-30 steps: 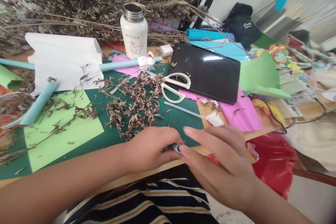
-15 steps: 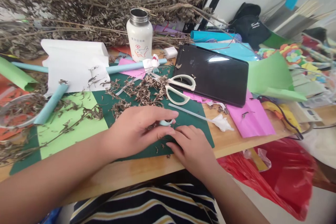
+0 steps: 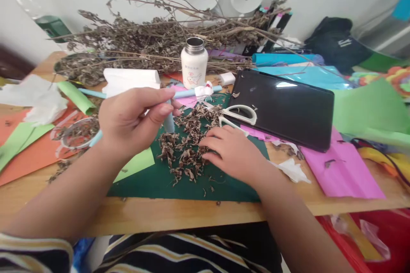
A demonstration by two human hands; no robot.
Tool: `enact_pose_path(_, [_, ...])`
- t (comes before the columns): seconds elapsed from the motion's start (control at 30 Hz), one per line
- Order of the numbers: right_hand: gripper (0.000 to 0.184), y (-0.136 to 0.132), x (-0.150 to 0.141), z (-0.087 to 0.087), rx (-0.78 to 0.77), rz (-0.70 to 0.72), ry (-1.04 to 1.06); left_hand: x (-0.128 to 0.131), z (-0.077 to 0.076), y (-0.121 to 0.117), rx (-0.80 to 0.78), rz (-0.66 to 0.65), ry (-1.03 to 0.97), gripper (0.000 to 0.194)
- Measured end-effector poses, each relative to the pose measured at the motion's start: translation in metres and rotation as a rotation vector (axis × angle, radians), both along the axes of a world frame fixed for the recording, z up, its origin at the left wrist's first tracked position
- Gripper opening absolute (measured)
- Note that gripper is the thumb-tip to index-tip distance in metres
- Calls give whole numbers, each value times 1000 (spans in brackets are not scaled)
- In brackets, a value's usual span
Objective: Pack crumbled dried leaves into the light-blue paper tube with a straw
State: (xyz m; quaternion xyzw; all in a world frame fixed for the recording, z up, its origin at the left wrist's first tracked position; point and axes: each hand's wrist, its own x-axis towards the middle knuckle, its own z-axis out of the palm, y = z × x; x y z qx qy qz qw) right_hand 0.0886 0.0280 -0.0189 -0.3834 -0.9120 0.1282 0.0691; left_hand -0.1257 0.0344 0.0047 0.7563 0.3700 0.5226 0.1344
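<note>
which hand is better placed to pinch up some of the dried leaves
Probably the right hand: its fingertips are at the pile of dried leaves, while the left hand is taken up holding a light blue tube.

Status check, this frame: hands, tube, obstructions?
Left hand holding light blue tube, roughly upright. Right hand at dried leaves, grip unclear. Scissors just beyond, partly hidden.
</note>
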Motion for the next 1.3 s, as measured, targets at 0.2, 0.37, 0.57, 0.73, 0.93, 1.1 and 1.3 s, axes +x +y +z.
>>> enact_pose_path(0.2, [24,23,-7,3,-142,186,-129,10,0,8,-118,-180,-160,22])
enact_pose_path(0.37, [8,16,-7,-4,-156,161,-30,22,4,3,-383,-227,-314,24])
enact_pose_path(0.57, [10,30,10,-3,-258,54,200,19,10,-3,-487,-216,-338,16])
enact_pose_path(0.73, [10,32,28,4,-333,-257,588,28,17,-17,-579,-304,-2,14])
enact_pose_path(0.93, [16,14,51,2,-225,-515,722,62,18,-48,-454,-644,543,14])
enact_pose_path(1.1, [17,-4,65,-8,-228,-621,810,73,28,-30,-586,-214,619,21])
enact_pose_path(1.3, [16,-9,53,-20,-247,-632,934,82,26,9,-606,-113,630,39])
